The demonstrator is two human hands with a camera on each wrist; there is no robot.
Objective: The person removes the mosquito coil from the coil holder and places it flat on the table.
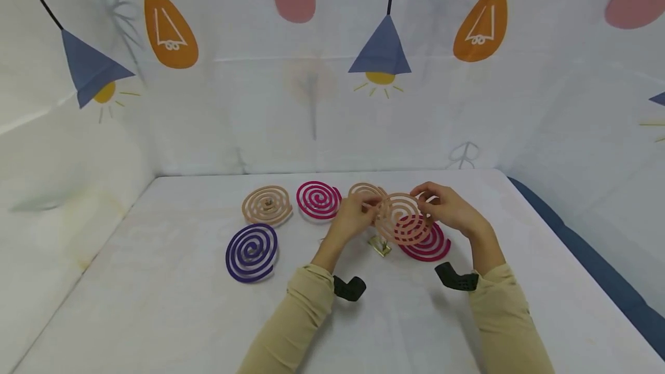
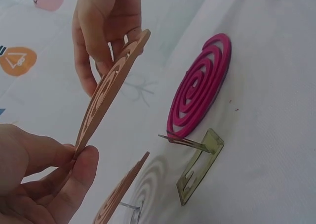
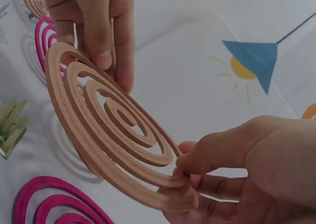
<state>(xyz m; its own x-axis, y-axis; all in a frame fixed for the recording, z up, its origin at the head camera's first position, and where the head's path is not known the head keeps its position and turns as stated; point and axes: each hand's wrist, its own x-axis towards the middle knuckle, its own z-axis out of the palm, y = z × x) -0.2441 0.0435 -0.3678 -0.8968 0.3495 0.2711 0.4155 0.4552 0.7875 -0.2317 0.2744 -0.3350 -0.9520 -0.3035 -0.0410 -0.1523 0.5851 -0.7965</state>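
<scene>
My left hand and right hand hold one tan mosquito coil between them, raised above the table. Thumb and fingers of the left pinch one edge; those of the right pinch the opposite edge. Under the coil lies a magenta mosquito coil, flat on the table and partly covered in the head view. A small gold-coloured metal coil stand rests beside it, with a prong sticking up. Behind the left hand, another tan coil is partly hidden; the left wrist view shows it propped on a metal stand.
To the left are a tan coil with a stand at its centre, a magenta coil and a dark purple coil. All are on the white table. A printed white cloth hangs behind the table.
</scene>
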